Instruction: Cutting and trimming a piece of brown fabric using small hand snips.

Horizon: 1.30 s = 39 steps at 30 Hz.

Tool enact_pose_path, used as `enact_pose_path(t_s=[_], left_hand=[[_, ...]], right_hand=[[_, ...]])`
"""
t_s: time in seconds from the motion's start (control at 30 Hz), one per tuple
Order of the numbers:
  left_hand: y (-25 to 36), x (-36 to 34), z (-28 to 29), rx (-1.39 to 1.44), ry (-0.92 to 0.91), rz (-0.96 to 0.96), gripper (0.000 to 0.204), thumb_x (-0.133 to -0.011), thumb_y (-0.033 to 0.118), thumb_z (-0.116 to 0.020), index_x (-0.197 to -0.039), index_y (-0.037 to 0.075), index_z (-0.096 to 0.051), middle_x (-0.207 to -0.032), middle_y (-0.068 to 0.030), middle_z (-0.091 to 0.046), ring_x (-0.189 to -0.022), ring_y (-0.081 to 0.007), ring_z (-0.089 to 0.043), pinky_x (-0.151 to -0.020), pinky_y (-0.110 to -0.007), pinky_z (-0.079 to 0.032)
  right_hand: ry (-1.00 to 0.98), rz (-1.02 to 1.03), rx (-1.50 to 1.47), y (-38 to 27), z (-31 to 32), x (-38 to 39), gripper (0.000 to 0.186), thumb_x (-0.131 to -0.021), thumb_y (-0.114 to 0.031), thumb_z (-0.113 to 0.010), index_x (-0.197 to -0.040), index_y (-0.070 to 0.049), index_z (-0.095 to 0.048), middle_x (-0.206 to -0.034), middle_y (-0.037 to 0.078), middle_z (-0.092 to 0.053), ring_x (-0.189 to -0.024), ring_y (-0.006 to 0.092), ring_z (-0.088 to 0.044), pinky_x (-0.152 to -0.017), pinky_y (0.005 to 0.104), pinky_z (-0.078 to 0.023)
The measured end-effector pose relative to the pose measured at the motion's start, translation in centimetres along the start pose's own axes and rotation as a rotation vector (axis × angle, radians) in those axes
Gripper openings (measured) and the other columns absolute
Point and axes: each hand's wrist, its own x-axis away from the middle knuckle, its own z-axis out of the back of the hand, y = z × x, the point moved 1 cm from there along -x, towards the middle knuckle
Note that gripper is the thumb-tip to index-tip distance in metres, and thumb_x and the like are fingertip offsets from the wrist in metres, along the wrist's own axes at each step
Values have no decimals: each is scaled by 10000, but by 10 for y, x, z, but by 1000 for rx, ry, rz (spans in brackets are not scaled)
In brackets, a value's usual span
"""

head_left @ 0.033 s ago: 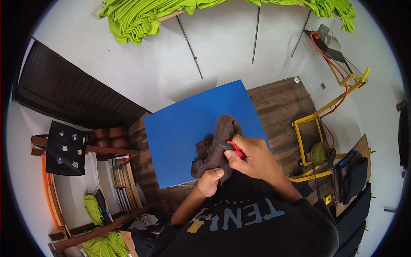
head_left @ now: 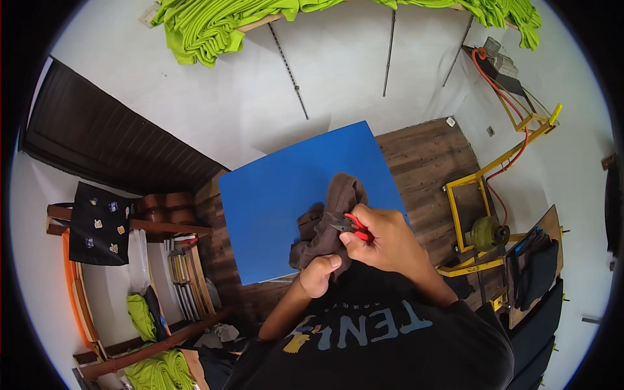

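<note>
A bunched brown fabric garment (head_left: 346, 186) is held up over the blue tabletop (head_left: 260, 208). My left hand (head_left: 316, 276) is closed on its lower part, thumb on top and the other fingers mostly hidden. My right hand (head_left: 380, 244) grips small red-handled scissors (head_left: 363, 236), their metal blades lying against the fabric above my left thumb. A darker fold of cloth shows just left of the blades.
Shelving (head_left: 172, 226) with a black printed cloth stands at left. A yellow metal frame (head_left: 478, 266) with a red hose and green cylinder is at right, beside stacked dark garments (head_left: 539, 273). Lime-green garments (head_left: 201, 32) lie on a high shelf at back.
My right thumb and the scissors have shifted very slightly; the blades look a little more spread. My left hand and the fabric look almost unchanged.
</note>
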Motion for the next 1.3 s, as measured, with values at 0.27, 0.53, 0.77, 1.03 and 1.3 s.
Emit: enact_pose_path(t_s=[0.27, 0.53, 0.77, 1.03, 1.3], left_hand=[[31, -7, 1, -822, -129, 57, 255, -861, 5, -508, -1080, -25, -636, -935, -77, -662, -857, -181, -620, -709, -341, -478], [43, -14, 0, -1311, -342, -143, 312, -864, 13, -565, -1169, -3, -630, -1023, -87, -678, -939, -192, -636, -776, -341, -492], [40, -16, 7, -1139, -302, -48, 393, -826, 2, -594, -1219, 1, -618, -1094, -102, -681, -988, -207, -639, -824, -340, -498], [31, -21, 18, 552, -63, -84, 677, -840, 233, -457, -1398, -142, -382, -1457, -260, -454, -1357, -393, -430, -1150, -510, -305], [30, -23, 17, 622, -124, -119, 676, -870, 237, -407, -1424, -148, -354, -1486, -245, -430, -1373, -346, -421, -1156, -445, -292]], right_hand=[[-90, 122, -21, 3, 2, 4, 272, -810, -213, -754, -791, -36, -549, -633, 96, -574, -524, 299, -574, -481, 377, -446], [-149, 213, 30, 2, 8, 12, 274, -783, -219, -762, -785, -50, -546, -638, 77, -548, -571, 297, -584, -500, 392, -444], [-65, 138, -42, 6, 4, 20, 255, -787, -208, -757, -827, -38, -570, -633, 77, -530, -543, 274, -563, -495, 358, -438], [265, -43, -149, 23, 3, 14, 326, -790, -222, -820, -947, -19, -619, -660, 73, -558, -554, 150, -542, -527, 273, -440], [232, -96, -213, 16, -20, 2, 323, -789, -181, -842, -967, -15, -630, -726, 97, -638, -598, 139, -593, -554, 280, -474]])
